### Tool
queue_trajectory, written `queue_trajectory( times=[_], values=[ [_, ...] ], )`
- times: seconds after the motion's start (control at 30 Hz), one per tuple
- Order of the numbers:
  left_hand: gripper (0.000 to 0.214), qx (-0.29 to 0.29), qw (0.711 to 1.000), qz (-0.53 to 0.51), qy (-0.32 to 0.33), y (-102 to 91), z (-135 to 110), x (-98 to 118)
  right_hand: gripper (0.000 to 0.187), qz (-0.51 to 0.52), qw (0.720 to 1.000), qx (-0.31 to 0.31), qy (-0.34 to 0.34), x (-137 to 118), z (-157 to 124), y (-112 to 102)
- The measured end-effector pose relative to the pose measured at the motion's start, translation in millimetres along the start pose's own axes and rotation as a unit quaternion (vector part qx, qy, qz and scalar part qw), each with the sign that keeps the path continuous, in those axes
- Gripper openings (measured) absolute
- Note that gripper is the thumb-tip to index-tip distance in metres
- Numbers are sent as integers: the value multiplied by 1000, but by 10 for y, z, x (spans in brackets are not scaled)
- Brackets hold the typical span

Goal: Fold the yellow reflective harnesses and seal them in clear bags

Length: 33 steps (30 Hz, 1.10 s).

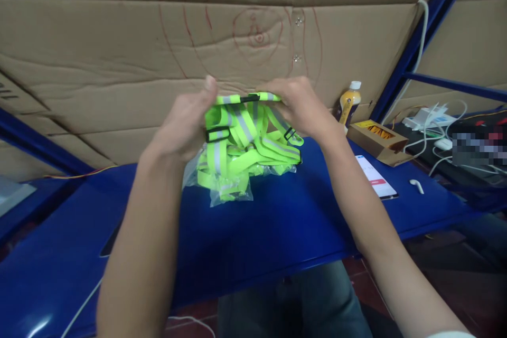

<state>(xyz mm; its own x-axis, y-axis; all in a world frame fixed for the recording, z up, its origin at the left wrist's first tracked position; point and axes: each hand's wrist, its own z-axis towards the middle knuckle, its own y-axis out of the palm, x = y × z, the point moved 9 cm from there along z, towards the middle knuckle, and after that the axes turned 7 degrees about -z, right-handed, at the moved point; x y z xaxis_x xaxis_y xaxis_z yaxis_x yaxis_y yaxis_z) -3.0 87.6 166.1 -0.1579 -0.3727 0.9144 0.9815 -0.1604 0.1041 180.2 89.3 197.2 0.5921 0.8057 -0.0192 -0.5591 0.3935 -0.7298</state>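
A bundle of neon-green reflective straps (pixel 247 134) with grey stripes and black buckles is held up above the blue table (pixel 277 232). My left hand (pixel 186 124) grips its left side, thumb pointing up. My right hand (pixel 303 105) pinches the top right edge. Below the bundle, more green straps in a clear plastic bag (pixel 227 185) lie on the table.
Brown cardboard (pixel 158 53) forms a wall behind the table. At the right stand an orange drink bottle (pixel 349 101), an open cardboard box (pixel 378 140), a phone (pixel 375 175), a white earbud (pixel 416 185) and tangled white cables (pixel 435 132). A blue frame post (pixel 420 37) rises at the right.
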Motion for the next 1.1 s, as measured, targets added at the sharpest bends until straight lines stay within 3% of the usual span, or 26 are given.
queue_trajectory(
  times=[0.1, 0.23, 0.37, 0.47, 0.6, 0.77, 0.93, 1.03, 1.1],
  values=[
    [40, -8, 1000, -4, -30, -10, -11, 2, 38, 37, 999, 4, -26, -33, 6, 30],
    [52, -30, 999, 24, 15, -12, 14, 12, 60, 143, 989, 10, -47, 44, -20, -3],
    [59, -61, 994, 54, 69, 81, 36, -50, 56, 213, 977, -8, -14, 211, -51, -11],
    [57, -83, 984, 106, 115, 201, 34, -85, 52, 244, 967, -66, -14, 233, -82, 68],
    [51, -100, 964, 189, 159, 332, 48, -150, 48, 213, 970, -113, -8, 247, -115, 141],
    [65, -77, 951, 255, 158, 269, 104, -231, 29, 111, 993, -33, 8, 213, -75, -43],
    [70, -78, 983, 149, 69, 139, 166, -369, 24, 94, 994, 49, -16, 49, -38, -188],
    [68, -25, 992, 104, 66, 95, 156, -286, 27, 106, 992, 71, -10, 39, -34, -205],
    [59, 34, 984, 131, 118, 73, 85, -87, 29, 114, 992, 62, 1, 55, -39, -207]
  ],
)
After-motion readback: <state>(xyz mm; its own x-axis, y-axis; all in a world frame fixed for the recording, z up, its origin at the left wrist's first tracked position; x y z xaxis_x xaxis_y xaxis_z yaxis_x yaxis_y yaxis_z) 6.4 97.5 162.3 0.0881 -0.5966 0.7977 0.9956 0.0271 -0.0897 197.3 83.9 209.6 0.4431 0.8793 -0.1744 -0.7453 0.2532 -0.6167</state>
